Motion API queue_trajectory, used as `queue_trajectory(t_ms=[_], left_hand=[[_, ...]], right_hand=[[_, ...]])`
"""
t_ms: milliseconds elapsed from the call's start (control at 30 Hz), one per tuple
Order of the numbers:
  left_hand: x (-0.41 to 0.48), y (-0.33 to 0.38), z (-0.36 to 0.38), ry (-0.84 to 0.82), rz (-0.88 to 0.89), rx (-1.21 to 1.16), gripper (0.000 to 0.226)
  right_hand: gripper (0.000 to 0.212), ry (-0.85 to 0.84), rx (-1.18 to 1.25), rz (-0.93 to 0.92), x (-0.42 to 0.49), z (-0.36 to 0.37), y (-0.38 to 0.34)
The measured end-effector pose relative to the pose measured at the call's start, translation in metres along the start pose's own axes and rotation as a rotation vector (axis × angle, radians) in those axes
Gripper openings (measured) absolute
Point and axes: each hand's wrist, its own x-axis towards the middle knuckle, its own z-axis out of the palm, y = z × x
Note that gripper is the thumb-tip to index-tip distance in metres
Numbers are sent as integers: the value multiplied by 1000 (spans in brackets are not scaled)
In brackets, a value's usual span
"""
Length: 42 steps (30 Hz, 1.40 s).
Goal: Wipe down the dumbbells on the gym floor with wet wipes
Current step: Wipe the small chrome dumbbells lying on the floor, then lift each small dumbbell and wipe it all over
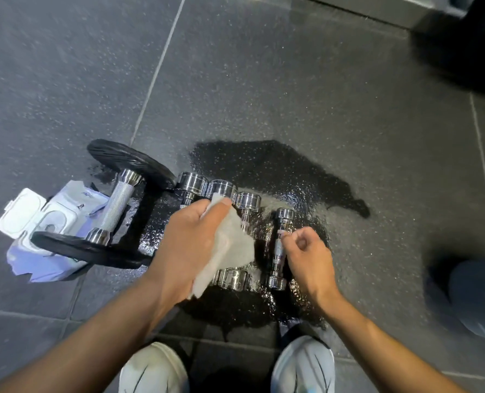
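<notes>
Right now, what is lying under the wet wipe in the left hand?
Under the wet wipe held by the left hand lie chrome dumbbells: their heads show above and below it. Their handles are covered, so I cannot see them.

Chrome dumbbells (221, 191): two handles are covered by the left hand (190, 239) and wet wipe (230, 245).
Wipes pack (51, 219): partly behind the black plate dumbbell (116, 211); label unreadable.
Dark object (473, 32) (top right): blurred, cut off.
Shoes (303, 367): cropped below.

Four small chrome dumbbells (247, 205) lie side by side on wet floor; a crumpled white wet wipe (230, 245) drapes over them. A black-plated dumbbell (116, 205) lies left.
</notes>
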Motion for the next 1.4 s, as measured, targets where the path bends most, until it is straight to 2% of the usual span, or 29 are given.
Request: queue_trajectory(t_ms=[67,100,167,200,233,300,367,400,500,600,700,833,900,967,1033,1067,1167,1233,1267,1333,1400], left_hand=[[1,0,-1,18,17,33,51],[1,0,-1,24,31,48,48],[2,1,0,41,49,67,30],[2,1,2,41,46,65,25],[1,2,4,33,48,55,26],[1,0,5,24,32,29,36],[4,-2,4,13,8,-1,33],[5,-2,4,4,2,-15,27],[5,-2,1,6,6,-31,16],[5,-1,0,13,42,16,34],[-3,15,4,-66,151,201,43],[-25,74,14,-304,368,512,40],[-36,120,10,-429,313,603,49],[-48,168,2,-544,150,508,55],[-67,210,-5,-584,119,447,50],[-79,227,-6,-578,127,484,51],[-117,267,-8,-544,253,569,36],[-142,290,-9,-472,328,510,53],[-157,300,-9,-440,344,460,54],[-182,314,-10,-393,360,340,39],[-204,322,-9,-334,381,272,25]], right_hand=[[31,-114,-372,36,8,-4,6],[28,-116,-417,45,11,-3,9],[34,-169,-623,53,21,2,14],[25,-181,-662,59,26,6,16],[31,-169,-626,42,30,5,14],[58,-169,-719,8,35,7,12],[56,-171,-735,-50,33,9,18],[47,-158,-695,-77,33,7,23],[35,-180,-323,-64,28,0,25],[42,-244,21,-106,11,-7,6],[44,-374,174,-210,-4,-13,-29],[27,-487,347,-278,-15,-15,-79],[28,-483,426,-322,-22,-25,-110],[26,-474,504,-339,-30,-43,-142],[25,-492,596,-337,-40,-64,-172],[26,-488,628,-335,-46,-74,-188],[21,-459,676,-415,-68,-106,-230],[20,-446,669,-485,-87,-129,-256],[17,-443,676,-510,-98,-142,-267],[9,-468,691,-557,-120,-160,-286],[23,-498,675,-579,-137,-174,-299]])
